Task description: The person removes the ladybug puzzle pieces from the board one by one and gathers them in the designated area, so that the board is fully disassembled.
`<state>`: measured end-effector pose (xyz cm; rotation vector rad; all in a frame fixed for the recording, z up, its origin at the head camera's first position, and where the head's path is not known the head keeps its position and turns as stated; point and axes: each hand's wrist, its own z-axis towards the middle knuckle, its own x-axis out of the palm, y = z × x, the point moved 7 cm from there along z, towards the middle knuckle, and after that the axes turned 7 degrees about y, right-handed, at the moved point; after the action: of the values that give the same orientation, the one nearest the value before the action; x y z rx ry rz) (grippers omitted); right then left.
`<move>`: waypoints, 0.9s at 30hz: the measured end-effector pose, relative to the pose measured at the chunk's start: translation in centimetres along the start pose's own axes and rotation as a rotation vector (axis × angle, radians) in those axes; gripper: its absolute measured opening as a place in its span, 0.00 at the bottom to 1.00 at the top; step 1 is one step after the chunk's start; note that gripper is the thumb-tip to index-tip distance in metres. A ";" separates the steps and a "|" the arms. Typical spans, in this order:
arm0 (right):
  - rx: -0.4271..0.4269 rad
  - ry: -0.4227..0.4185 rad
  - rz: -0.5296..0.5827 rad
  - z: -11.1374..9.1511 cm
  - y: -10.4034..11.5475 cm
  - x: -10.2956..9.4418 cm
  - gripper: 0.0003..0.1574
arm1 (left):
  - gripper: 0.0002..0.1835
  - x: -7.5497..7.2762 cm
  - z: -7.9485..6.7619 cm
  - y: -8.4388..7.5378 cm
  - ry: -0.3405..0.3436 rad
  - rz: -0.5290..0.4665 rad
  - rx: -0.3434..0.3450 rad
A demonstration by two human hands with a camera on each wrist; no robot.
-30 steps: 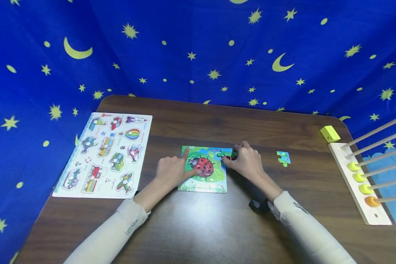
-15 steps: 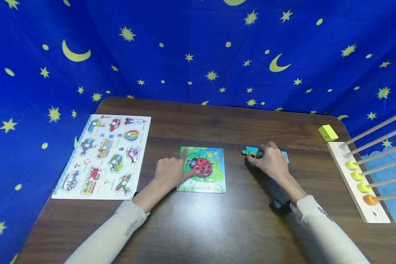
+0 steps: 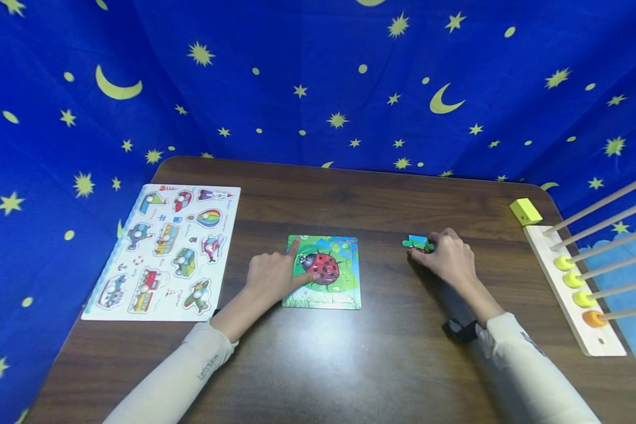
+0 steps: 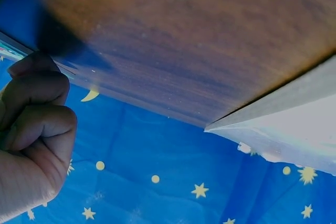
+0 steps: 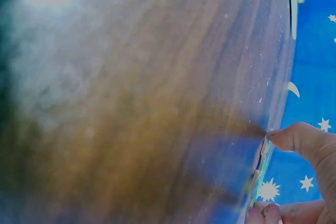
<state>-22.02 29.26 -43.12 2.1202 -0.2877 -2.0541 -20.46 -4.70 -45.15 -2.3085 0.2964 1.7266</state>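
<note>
In the head view a square ladybug puzzle [image 3: 344, 282] lies flat on the table. My left hand [image 3: 267, 274] rests on its left side, index finger and thumb spread straight over the picture; the left wrist view shows the other fingers of the left hand [image 4: 39, 124] curled. To the right of the puzzle, my right hand [image 3: 450, 256] pinches a puzzle piece [image 3: 417, 242] with blue, green and red print, close over the table. In the right wrist view the thumb and fingers of the right hand [image 5: 302, 140] hold the thin edge of the puzzle piece [image 5: 260, 174].
A white board of vehicle pictures [image 3: 185, 253] lies at the left. On the right stands a wooden peg base [image 3: 575, 294] with slanting rods and yellow and orange beads; a yellow block [image 3: 526, 212] sits behind it. A blue star curtain [image 3: 318, 88] hangs behind the table [image 3: 307, 365].
My right hand has moved right, away from the puzzle's upper right corner, carrying the puzzle piece. A loose blue piece seen there earlier is now hidden by it. The left hand stays put.
</note>
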 end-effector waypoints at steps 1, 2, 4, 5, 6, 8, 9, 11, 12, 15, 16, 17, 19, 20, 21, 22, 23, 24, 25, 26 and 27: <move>-0.001 0.000 0.000 0.0 0.0 0.0 0.35 | 0.53 0.0 0.0 0.0 0.000 0.002 0.000; -0.001 0.003 -0.001 0.0 0.0 0.0 0.35 | 0.53 0.0 0.0 0.0 -0.002 0.003 0.001; -0.002 0.006 -0.002 0.1 0.0 0.0 0.35 | 0.53 0.0 0.0 0.0 -0.007 0.006 0.003; -0.001 0.008 -0.003 0.1 0.0 0.0 0.36 | 0.53 0.0 0.0 0.0 -0.008 0.007 0.004; -0.001 0.010 -0.004 0.1 0.0 0.0 0.36 | 0.53 0.0 0.0 0.0 -0.008 0.009 0.005; 0.000 0.019 -0.005 0.1 0.0 0.1 0.36 | 0.53 0.0 0.0 0.0 -0.008 0.009 0.004; 0.000 0.024 -0.007 0.1 0.0 0.1 0.36 | 0.53 0.0 0.0 0.1 -0.008 0.007 0.003; 0.003 0.026 -0.004 0.0 -0.1 0.1 0.36 | 0.53 0.0 0.0 0.1 -0.004 0.003 0.004; 0.004 0.021 0.001 0.0 -0.1 0.1 0.36 | 0.53 0.1 0.0 0.1 -0.004 0.000 0.005; -0.005 -0.023 0.015 -0.3 -0.2 -0.3 0.34 | 0.53 0.1 0.1 0.1 -0.003 -0.007 0.007; -0.011 -0.047 0.023 -0.4 -0.3 -0.5 0.33 | 0.53 0.1 0.1 0.1 -0.002 -0.006 0.007; -0.020 -0.071 0.029 -0.4 -0.2 -0.7 0.32 | 0.53 0.1 0.1 0.1 -0.002 -0.005 0.006; -0.038 -0.109 0.037 -0.6 -0.1 -1.0 0.31 | 0.53 0.2 0.2 0.1 -0.002 -0.006 0.004; -0.043 -0.120 0.042 -0.6 0.0 -1.1 0.30 | 0.53 0.2 0.2 0.2 0.000 -0.007 0.003; -0.047 -0.129 0.048 -0.7 0.1 -1.2 0.29 | 0.53 0.2 0.2 0.2 0.000 -0.007 0.002; -0.052 -0.131 0.052 -0.7 0.3 -1.2 0.29 | 0.53 0.2 0.2 0.2 0.000 -0.009 0.001; -0.056 -0.130 0.057 -0.7 0.5 -1.3 0.29 | 0.53 0.3 0.1 0.2 -0.001 -0.012 0.000; -0.059 -0.126 0.061 -0.8 0.7 -1.3 0.30 | 0.53 0.3 0.1 0.2 -0.001 -0.016 -0.001; -0.064 -0.120 0.065 -0.8 0.9 -1.3 0.30 | 0.53 0.3 0.1 0.1 -0.002 -0.017 -0.002; -0.076 -0.120 0.071 -0.8 1.3 -1.3 0.31 | 0.53 0.3 0.0 0.1 -0.003 -0.018 -0.002; -0.091 -0.121 0.074 -0.9 1.7 -1.3 0.31 | 0.53 0.3 0.0 0.1 -0.007 -0.018 -0.001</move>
<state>-21.20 27.97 -41.46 1.9083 -0.2795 -2.1150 -20.38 -4.80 -45.38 -2.2983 0.2726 1.7257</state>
